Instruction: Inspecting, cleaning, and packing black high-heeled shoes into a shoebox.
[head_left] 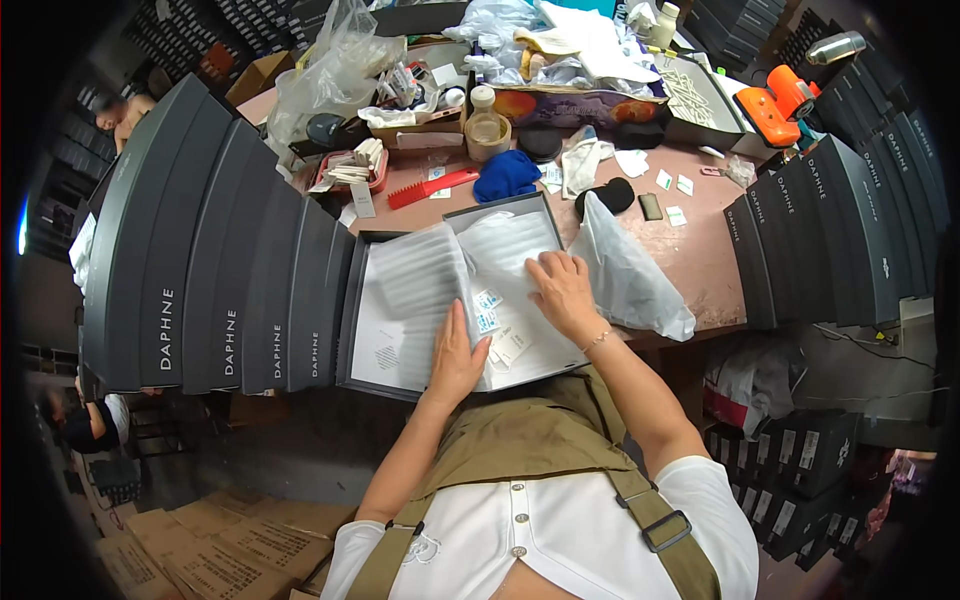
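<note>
An open dark grey shoebox [350, 318] sits in front of me, lined with white padded wrapping sheets [412, 275]. My left hand [460, 358] lies along the upright fold between the sheets, fingers stretched out and thumb apart. On the box's right half, my right hand [566, 296] rests on the other sheet with bent, parted fingers. Between the hands are small white-and-blue packets [487, 311] and white paper cards [512, 345]. What lies beneath the sheets is hidden. A translucent white plastic bag [635, 275] lies just right of the box.
Stacked dark shoeboxes stand at left [215, 260] and right [825, 230]. Beyond the open box are a red comb [430, 188], a blue cloth [507, 176], a jar [487, 130] and an orange tape dispenser [775, 110]. Flattened cardboard [220, 545] lies at lower left.
</note>
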